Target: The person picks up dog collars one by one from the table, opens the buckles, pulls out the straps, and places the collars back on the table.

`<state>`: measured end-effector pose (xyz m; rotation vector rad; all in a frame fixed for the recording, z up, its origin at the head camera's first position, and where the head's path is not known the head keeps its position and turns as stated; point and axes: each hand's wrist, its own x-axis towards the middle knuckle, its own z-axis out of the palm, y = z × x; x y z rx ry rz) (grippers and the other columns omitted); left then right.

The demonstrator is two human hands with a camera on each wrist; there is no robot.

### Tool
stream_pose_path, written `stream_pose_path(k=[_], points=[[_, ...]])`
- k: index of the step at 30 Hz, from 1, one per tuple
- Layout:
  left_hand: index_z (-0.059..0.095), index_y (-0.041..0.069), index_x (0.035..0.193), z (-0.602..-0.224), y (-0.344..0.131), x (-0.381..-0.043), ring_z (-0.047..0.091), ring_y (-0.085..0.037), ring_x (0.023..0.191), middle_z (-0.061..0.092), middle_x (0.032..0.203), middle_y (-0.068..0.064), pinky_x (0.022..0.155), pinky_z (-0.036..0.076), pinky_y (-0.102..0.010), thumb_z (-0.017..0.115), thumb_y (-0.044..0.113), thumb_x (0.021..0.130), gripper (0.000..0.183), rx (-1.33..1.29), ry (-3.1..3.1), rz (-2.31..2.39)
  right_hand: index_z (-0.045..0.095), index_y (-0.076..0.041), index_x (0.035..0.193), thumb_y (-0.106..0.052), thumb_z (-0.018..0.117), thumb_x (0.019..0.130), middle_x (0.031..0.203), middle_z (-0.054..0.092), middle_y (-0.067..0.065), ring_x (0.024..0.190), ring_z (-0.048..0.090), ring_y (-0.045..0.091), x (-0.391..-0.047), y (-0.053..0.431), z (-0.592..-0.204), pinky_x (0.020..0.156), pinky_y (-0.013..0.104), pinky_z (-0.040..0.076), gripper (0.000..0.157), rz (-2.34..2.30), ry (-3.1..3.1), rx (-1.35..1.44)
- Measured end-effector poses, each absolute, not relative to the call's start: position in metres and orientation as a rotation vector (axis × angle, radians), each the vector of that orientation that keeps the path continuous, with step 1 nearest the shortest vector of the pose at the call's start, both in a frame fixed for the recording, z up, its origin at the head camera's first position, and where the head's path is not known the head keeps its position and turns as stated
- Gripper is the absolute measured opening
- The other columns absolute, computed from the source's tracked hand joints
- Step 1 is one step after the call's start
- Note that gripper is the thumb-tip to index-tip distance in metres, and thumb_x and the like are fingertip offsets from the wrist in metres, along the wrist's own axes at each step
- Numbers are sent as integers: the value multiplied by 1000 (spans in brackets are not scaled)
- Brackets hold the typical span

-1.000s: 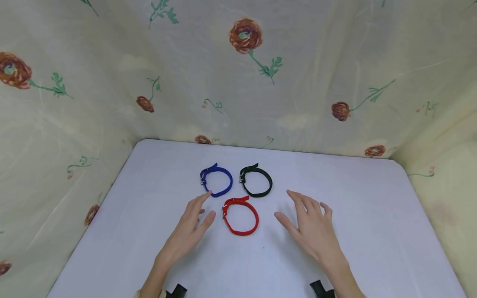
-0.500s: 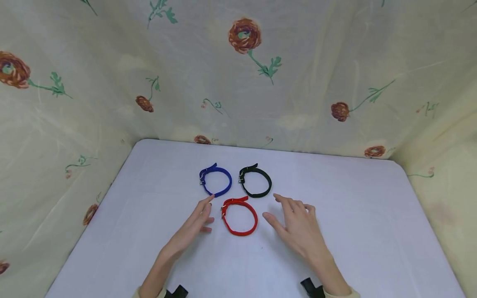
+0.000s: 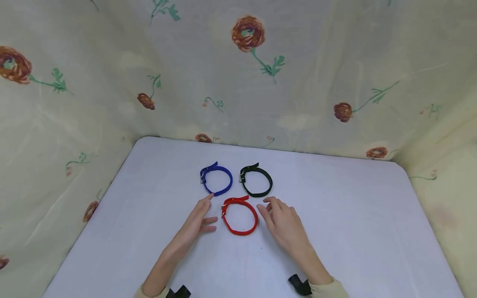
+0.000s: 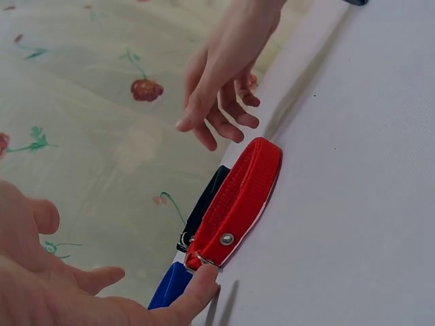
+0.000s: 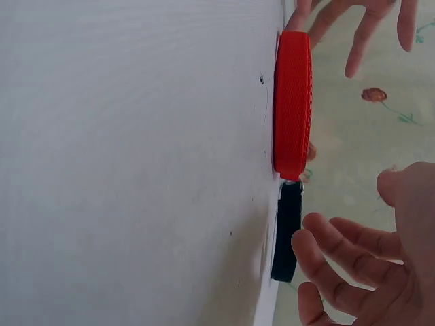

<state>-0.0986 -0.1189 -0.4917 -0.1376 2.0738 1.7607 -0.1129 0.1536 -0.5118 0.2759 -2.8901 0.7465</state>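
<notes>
Three buckled strap collars lie as rings on the white table. The blue collar [image 3: 225, 190] is back left, the black collar [image 3: 258, 194] back right, and the red collar [image 3: 241, 233] nearest. My left hand [image 3: 191, 225] is just left of the red collar, fingers loosely extended, its index fingertip overlapping the blue collar's near edge. To the right of the red collar is my right hand [image 3: 286, 225], fingers slightly bent and holding nothing. A rivet and metal buckle show on the red collar [image 4: 255, 183] in the left wrist view. In the right wrist view, my fingers overlap the black collar [image 5: 288, 231].
The white tabletop [image 3: 354, 215] extends to both sides and in front of the collars. A flower-printed cloth [image 3: 298, 82] hangs behind the table and along its sides. Black camera mounts [image 3: 299, 284] sit at both wrists.
My right hand has moved left toward the red collar and its fingers have drawn closer together. The left hand has turned, its lower fingers now spread toward the red collar. The collars have stayed put.
</notes>
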Motion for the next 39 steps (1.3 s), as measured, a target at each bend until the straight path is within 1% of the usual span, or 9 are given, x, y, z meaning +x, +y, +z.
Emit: stream_pose_path(k=[7, 11, 15, 20, 23, 29, 34, 39], points=[[27, 20, 170, -495, -114, -103, 59, -42, 141, 29, 173, -25, 111, 57, -51, 39, 63, 112, 74, -129, 2026, 1780, 70, -5, 120, -33, 69, 107, 84, 70, 3, 67, 59, 14, -119, 148, -515, 68, 32, 53, 31, 804, -2934, 258], [27, 16, 170, -497, -111, -103, 59, -41, 139, 32, 170, -27, 110, 58, -50, 37, 57, 115, 70, -148, 2010, 1800, 73, -6, 112, -30, 71, 105, 84, 73, 2, 71, 62, 13, -120, 144, -516, 70, 32, 54, 25, 800, -2977, 270], [29, 14, 169, -498, -109, -102, 60, -41, 139, 38, 168, -28, 109, 58, -49, 36, 54, 116, 68, -151, 2019, 1808, 76, -8, 106, -27, 74, 104, 83, 74, 0, 71, 60, 11, -121, 140, -516, 70, 30, 54, 20, 804, -3016, 277], [32, 14, 168, -497, -107, -100, 61, -40, 138, 45, 164, -28, 109, 58, -50, 38, 54, 115, 67, -149, 2025, 1821, 77, -8, 106, -30, 77, 101, 70, 64, -6, 63, 52, 9, -122, 135, -516, 62, 24, 46, 23, 796, -3040, 322], [35, 14, 167, -497, -106, -100, 62, -38, 135, 47, 162, -27, 109, 58, -49, 40, 53, 115, 65, -163, 2018, 1836, 77, -7, 106, -28, 79, 99, 65, 59, -8, 60, 50, 8, -121, 133, -516, 59, 23, 43, 22, 767, -3038, 349], [38, 12, 165, -497, -102, -98, 65, -35, 130, 48, 160, -27, 112, 57, -48, 43, 47, 116, 61, -188, 1977, 1876, 77, -6, 105, -22, 82, 96, 65, 62, -8, 58, 49, 5, -119, 132, -516, 57, 20, 44, 19, 725, -3019, 385], [39, 11, 165, -496, -101, -95, 66, -33, 126, 49, 159, -27, 112, 57, -47, 42, 46, 116, 60, -190, 1978, 1883, 77, -8, 104, -22, 82, 96, 64, 63, -9, 57, 49, 5, -117, 133, -513, 56, 20, 43, 17, 697, -3007, 393], [39, 11, 165, -493, -99, -91, 69, -30, 124, 52, 158, -26, 113, 57, -46, 45, 45, 116, 60, -224, 1936, 1911, 77, -10, 106, -23, 82, 96, 67, 67, -8, 59, 53, 4, -110, 137, -506, 59, 22, 46, 17, 679, -2997, 371]])
